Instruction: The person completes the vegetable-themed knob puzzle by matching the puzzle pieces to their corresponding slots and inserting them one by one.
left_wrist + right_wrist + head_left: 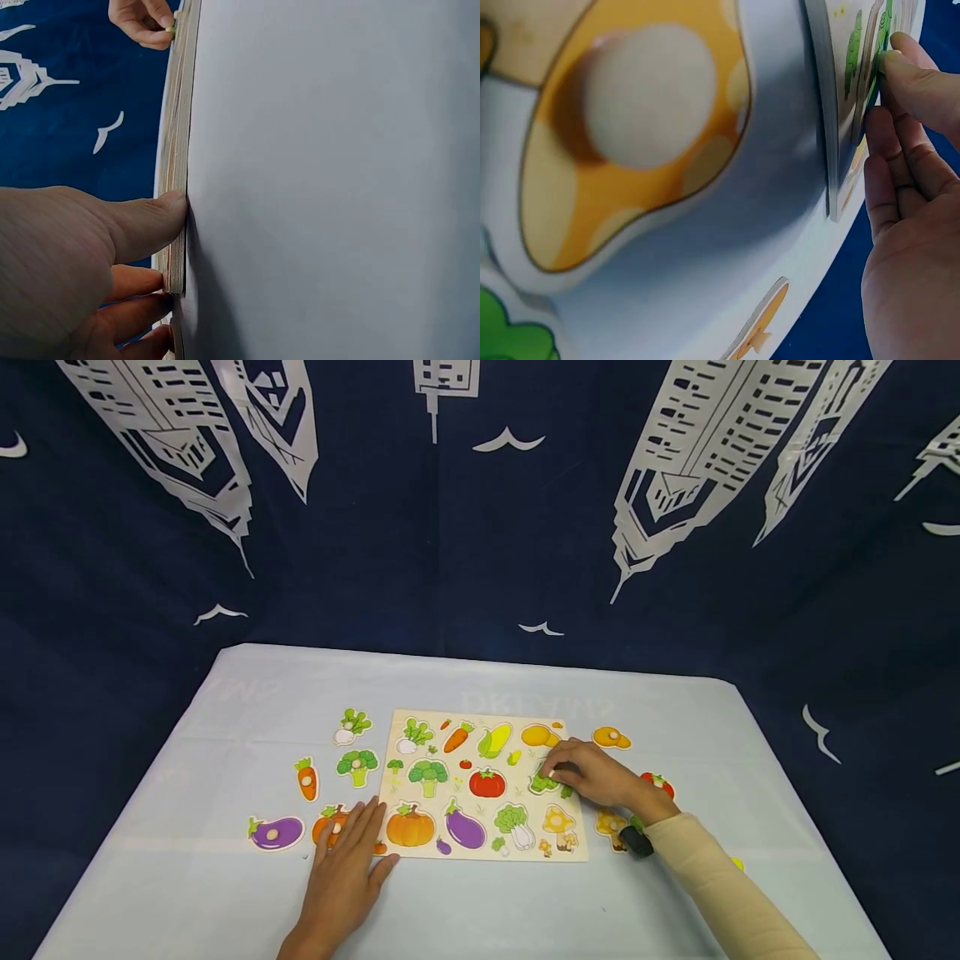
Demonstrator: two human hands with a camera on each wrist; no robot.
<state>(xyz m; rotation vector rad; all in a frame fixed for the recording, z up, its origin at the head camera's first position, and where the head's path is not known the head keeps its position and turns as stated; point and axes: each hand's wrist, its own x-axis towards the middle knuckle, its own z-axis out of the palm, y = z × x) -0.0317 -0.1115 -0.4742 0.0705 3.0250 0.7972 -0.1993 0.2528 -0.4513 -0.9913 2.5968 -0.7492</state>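
A wooden vegetable puzzle board (pixel 480 855) lies flat on the white-covered table. My left hand (pixel 345 860) rests at its front left corner, fingers straight; the thumb presses the front edge in the left wrist view. Those fingers partly cover a pumpkin piece (pixel 327 818) beside the board. Over the board's right side, my right hand (pixel 600 777) pinches a green vegetable piece (pixel 542 783) between thumb and fingers. In the right wrist view this green piece (pixel 875 64) stands close against the board, its picture mostly hidden by the edge-on angle.
Left of the board lie knobbed radish (pixel 351 727), broccoli (pixel 357 767), carrot (pixel 307 779) and eggplant (pixel 276 833) pieces. To the right are potato (pixel 611 737), tomato (pixel 657 783) and mushroom (pixel 610 827) pieces, some partly behind the right arm. A dark patterned cloth hangs behind.
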